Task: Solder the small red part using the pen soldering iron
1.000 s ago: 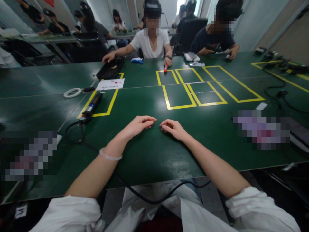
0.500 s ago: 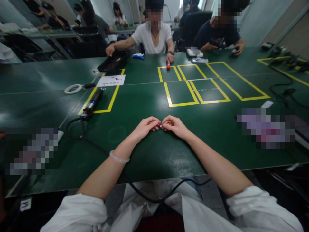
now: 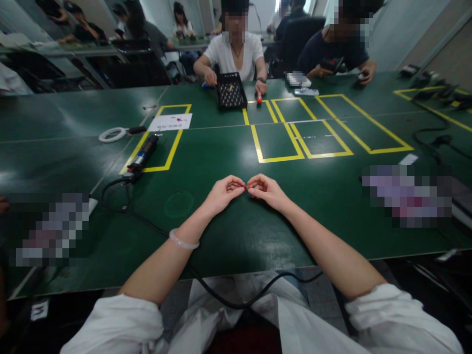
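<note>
Over the green table (image 3: 221, 236), my left hand (image 3: 225, 193) and my right hand (image 3: 268, 191) meet with fingertips nearly touching. A tiny red piece (image 3: 245, 188) is pinched between my left thumb and fingers. My right fingers are closed on a small orange-red piece (image 3: 250, 186). Both pieces are mostly covered by fingers, so I cannot tell their kind or whether they are joined.
A black cylindrical tool (image 3: 145, 153) with a cable lies at left, by a printed sheet (image 3: 169, 122) and a white ring (image 3: 111, 134). Yellow tape outlines (image 3: 282, 160) mark the table. Opposite, a person's hand holds a black tray (image 3: 231, 93); a red-ended object (image 3: 259, 98) is under the other.
The person opposite has brought the black tray from the left to the middle, tilting it. My hands stay nearly in place, with the fingers slightly shifted around the small pieces.
</note>
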Tool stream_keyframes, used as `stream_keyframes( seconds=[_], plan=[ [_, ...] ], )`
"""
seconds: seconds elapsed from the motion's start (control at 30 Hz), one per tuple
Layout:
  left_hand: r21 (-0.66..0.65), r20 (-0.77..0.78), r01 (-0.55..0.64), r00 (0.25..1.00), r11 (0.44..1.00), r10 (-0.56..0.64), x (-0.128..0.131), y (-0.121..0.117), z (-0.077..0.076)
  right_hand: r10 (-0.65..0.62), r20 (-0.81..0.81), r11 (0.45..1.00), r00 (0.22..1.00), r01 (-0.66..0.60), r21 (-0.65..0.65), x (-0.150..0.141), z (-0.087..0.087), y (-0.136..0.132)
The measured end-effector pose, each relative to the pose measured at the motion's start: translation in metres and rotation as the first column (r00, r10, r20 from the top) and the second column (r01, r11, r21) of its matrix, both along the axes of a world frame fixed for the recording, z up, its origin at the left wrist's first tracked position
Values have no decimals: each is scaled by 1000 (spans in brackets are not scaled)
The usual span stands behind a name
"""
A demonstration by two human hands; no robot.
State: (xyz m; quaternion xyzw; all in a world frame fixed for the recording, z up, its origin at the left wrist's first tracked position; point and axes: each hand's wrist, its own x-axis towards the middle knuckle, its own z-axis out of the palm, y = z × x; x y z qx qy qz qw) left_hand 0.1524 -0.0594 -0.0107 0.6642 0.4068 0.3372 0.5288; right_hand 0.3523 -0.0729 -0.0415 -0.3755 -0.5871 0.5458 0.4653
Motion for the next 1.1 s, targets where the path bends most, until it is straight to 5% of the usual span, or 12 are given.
stream_keyframes(
  seconds=[0.23,0.77,0.93,1.1],
  plan=[
    [154,-80,-4,997,988,17,1,-3,3,-39,118,995,992,28,91,1,0,-1],
    [173,-97,31,995,984,-15,0,-2,0,-89,246,973,965,31,230,1,2,-4],
    [176,-166,68,985,982,-39,-3,-1,6,-69,261,983,963,21,182,4,1,-3],
    [255,-209,-15,975,967,71,-28,17,16,-34,238,994,971,7,111,6,-3,-1]
  ],
)
